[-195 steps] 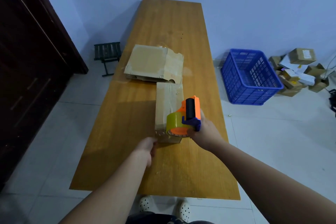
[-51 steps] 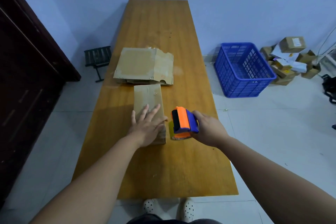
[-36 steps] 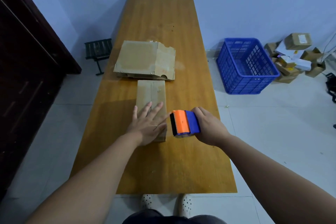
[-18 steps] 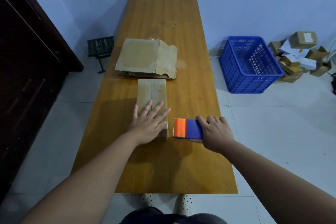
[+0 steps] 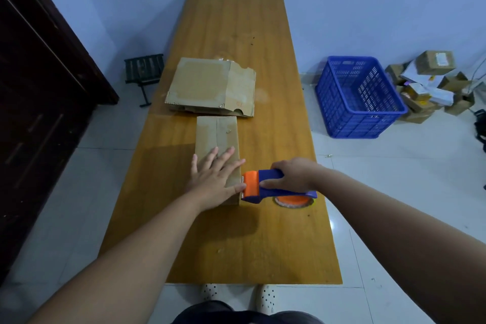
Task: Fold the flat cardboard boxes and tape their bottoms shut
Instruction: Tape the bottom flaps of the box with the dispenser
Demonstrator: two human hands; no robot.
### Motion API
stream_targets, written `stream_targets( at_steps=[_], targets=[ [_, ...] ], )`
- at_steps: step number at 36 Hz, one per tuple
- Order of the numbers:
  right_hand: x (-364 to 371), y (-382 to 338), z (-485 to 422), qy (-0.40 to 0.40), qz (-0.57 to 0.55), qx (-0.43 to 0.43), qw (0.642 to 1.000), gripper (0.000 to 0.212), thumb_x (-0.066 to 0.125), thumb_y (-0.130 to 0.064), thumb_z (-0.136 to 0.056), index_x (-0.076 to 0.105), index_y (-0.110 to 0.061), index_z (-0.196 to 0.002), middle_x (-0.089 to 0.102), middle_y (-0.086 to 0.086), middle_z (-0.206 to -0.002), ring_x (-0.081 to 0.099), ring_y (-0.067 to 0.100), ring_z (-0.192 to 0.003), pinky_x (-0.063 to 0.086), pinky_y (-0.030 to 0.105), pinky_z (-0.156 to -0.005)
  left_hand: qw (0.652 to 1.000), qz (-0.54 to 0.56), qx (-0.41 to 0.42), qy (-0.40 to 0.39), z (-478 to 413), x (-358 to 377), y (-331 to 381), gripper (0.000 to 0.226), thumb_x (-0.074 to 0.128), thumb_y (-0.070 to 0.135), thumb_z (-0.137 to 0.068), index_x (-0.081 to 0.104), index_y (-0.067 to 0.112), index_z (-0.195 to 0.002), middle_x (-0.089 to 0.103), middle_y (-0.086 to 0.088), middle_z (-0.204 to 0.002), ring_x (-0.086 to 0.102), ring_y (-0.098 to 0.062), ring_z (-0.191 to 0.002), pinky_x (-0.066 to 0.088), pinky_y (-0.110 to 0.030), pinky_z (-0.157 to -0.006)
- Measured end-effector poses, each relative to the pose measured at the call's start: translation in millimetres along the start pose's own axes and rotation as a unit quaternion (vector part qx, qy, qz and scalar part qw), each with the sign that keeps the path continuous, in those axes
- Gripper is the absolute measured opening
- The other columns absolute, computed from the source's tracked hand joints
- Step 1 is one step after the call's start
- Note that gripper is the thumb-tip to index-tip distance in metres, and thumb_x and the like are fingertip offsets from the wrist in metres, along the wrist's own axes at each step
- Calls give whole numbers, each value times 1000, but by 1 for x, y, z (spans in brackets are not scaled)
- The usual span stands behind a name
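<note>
The right hand (image 5: 292,175) grips the orange-and-blue plastic tape dispenser (image 5: 253,187) and has lowered it onto its side just beside the left hand (image 5: 214,180), which lies flat and spread on the small brown folded cardboard box (image 5: 217,133); taping looks done. Beyond the hands, flattened cardboard (image 5: 207,84) waits on the long wooden table (image 5: 236,21); rightward, a blue plastic crate (image 5: 360,102).

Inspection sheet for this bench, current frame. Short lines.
surface: long wooden table.
job's things: small box under left hand; flat cardboard stack behind it; tape dispenser on its side at the box's right edge.
clutter: heap of small boxes on the floor, far right.
hands: left flat on the box, fingers straight; right hand grips the dispenser.
cables: maybe a thin cord at far right, unclear.
surroundings: blue crate, stool on floor; dark wooden door left.
</note>
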State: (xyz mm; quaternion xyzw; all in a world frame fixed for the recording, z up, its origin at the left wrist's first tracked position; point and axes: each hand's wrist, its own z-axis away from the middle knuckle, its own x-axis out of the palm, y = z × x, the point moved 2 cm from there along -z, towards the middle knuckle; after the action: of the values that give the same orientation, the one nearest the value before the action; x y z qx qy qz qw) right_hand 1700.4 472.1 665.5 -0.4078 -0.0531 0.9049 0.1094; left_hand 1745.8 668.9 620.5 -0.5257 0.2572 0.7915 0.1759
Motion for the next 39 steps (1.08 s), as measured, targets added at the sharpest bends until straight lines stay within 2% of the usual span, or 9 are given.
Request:
stream_targets(
  at_steps=[3,6,11,15,17,21,30,35,39],
  targets=[
    [-16,-4,-7,-29,-7,8,1000,66,51,-73,-79,50,-27,-127,60,-2,-108,59,19,-94,52,34,-84,1000,2,0,-2,0,0,0,65,27,71,-87,6,51,-145,-19,16,-156,-23,-16,-142,-18,-54,-108],
    [-30,-8,-13,-56,19,6,998,64,55,-72,-77,57,-23,-118,62,-3,-97,60,18,-88,51,34,-80,1000,0,3,-5,0,-1,0,65,23,72,-86,6,51,-145,-19,16,-155,-23,-17,-142,-17,-55,-109],
    [-44,-26,-20,-104,98,20,990,77,45,-82,-74,61,-14,-109,66,6,-98,63,24,-91,47,34,-77,1000,6,2,-5,1,-3,0,60,25,68,-89,9,52,-144,-16,15,-156,-21,-17,-143,-15,-56,-111],
    [-43,-40,-26,-186,89,35,978,65,59,-68,-79,55,-16,-118,62,5,-103,61,26,-95,51,39,-84,999,30,-7,-11,-2,-4,0,54,28,66,-91,14,55,-142,-12,17,-157,-19,-16,-143,-17,-55,-110],
    [-44,-45,-26,-210,71,48,974,56,63,-62,-79,54,-17,-111,61,5,-100,60,27,-94,51,37,-80,999,43,-7,-7,-4,-4,-1,50,26,64,-92,16,56,-141,-10,18,-157,-18,-15,-143,-18,-54,-109],
    [-52,-46,-24,-234,51,66,969,43,66,-56,-80,54,-18,-95,62,6,-99,60,26,-91,49,33,-74,999,45,-3,-1,-3,-5,-1,48,27,59,-95,18,55,-141,-7,17,-157,-15,-16,-144,-16,-55,-109],
    [-62,-48,-18,-257,45,95,961,56,70,-54,-77,53,-15,-114,62,7,-104,59,28,-100,49,36,-81,1000,26,13,11,-1,-4,-2,48,22,60,-95,15,54,-142,-6,16,-158,-14,-17,-145,-13,-58,-110],
    [-51,-57,-20,-251,66,85,962,46,64,-45,-86,46,-15,-115,57,6,-98,55,25,-88,47,35,-73,999,30,15,12,-1,-5,-2,49,21,61,-95,16,54,-142,-6,15,-158,-14,-18,-145,-14,-57,-109],
    [-41,-58,-21,-247,61,80,964,43,60,-43,-89,43,-14,-116,54,7,-97,53,25,-86,45,35,-71,999,36,12,15,1,-5,-2,49,21,61,-94,18,53,-142,-5,15,-158,-14,-17,-145,-15,-56,-109]
  ],
)
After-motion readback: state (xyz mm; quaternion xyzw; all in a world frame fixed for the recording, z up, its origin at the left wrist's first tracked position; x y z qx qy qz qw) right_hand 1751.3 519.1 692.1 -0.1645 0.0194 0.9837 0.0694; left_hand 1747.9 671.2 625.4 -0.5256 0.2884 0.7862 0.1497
